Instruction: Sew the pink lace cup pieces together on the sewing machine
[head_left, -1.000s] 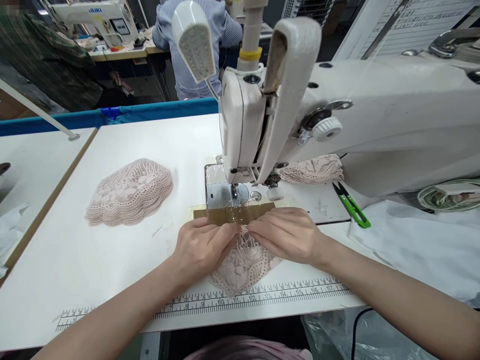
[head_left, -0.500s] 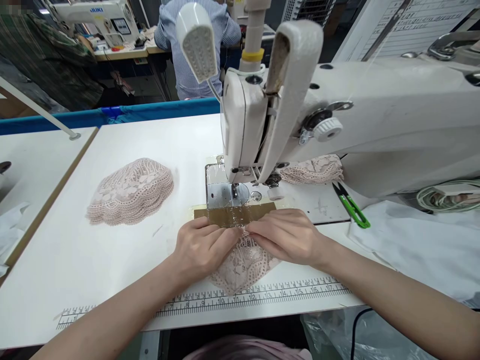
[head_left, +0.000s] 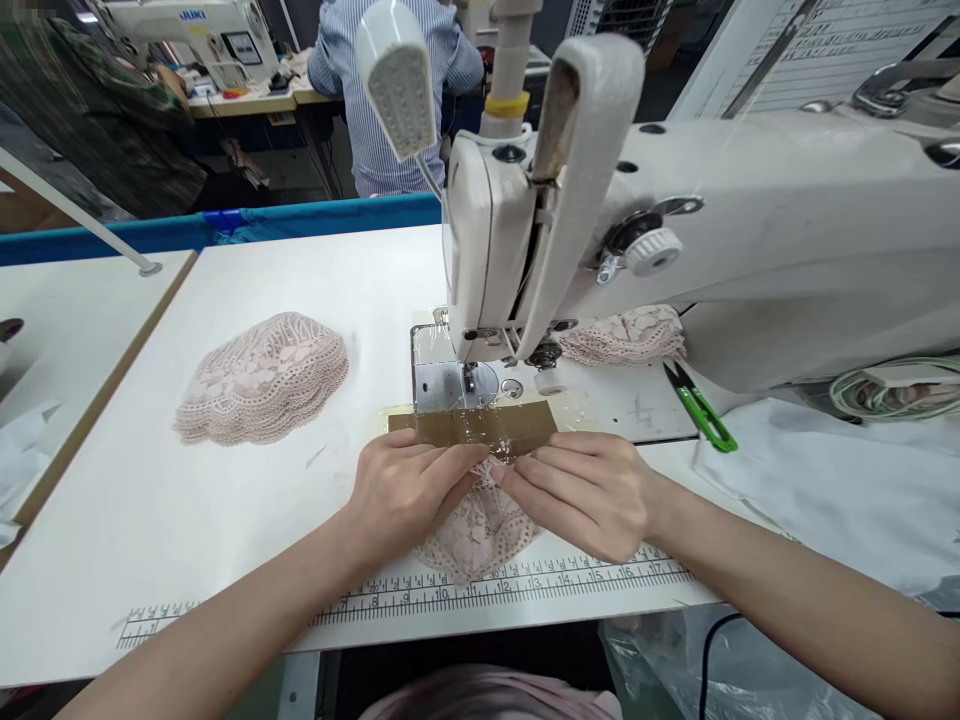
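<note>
A pale pink lace piece [head_left: 480, 535] lies on the white table in front of the sewing machine [head_left: 495, 250]. My left hand [head_left: 409, 490] pinches its upper edge from the left, fingertips bent over the fabric. From the right, my right hand [head_left: 581, 490] pinches the same edge, its thumb and fingertips close to the left ones. The exact grip is partly hidden by the fingers. Just beyond the hands are a brown tape strip [head_left: 480, 428] and the metal needle plate [head_left: 439, 385], with the presser foot above it; the lace is short of the foot.
A stack of pink lace pieces [head_left: 266, 380] sits at the left, and more lace [head_left: 626, 336] lies behind the needle. Green thread snips [head_left: 701, 408] and white cloth [head_left: 840, 490] are on the right. A printed ruler [head_left: 405, 598] runs along the front edge. Two people sit beyond the blue-edged table.
My right hand has shifted slightly down and its fingers have curled in more, uncovering more of the brown strip. The left hand stays nearly in place on the lace.
</note>
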